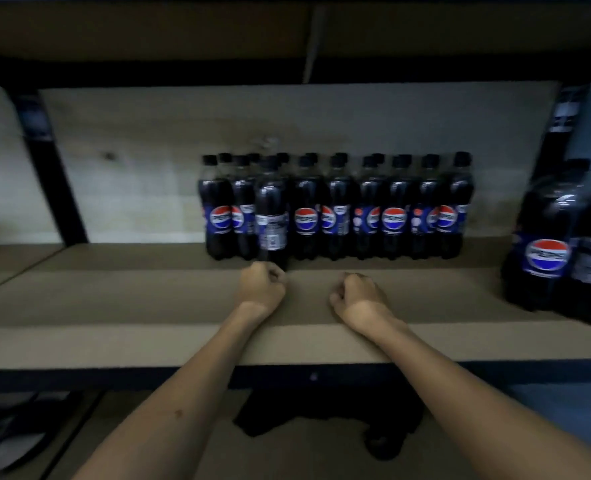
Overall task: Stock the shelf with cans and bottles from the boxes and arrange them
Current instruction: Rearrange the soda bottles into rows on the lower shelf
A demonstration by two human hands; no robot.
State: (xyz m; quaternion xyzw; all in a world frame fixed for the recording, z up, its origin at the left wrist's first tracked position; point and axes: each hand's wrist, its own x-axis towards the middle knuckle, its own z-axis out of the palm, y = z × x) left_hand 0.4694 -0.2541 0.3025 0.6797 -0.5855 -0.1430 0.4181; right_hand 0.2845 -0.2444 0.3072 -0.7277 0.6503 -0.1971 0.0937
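Several small dark Pepsi bottles (335, 209) with black caps stand in rows at the back of the brown shelf board (114, 306). One small bottle (271, 216) stands a little in front of the rows, its barcode side towards me. My left hand (261, 289) is curled into a fist right in front of this bottle's base, and I cannot tell whether it touches the bottle. My right hand (356, 294) rests on the board to the right, fingers curled, holding nothing.
Large Pepsi bottles (561, 251) stand at the shelf's right end. A black upright post (49, 168) rises at the left, with another shelf bay beyond it. The shelf above (287, 36) hangs low overhead. A dark metal front rail (79, 377) edges the board.
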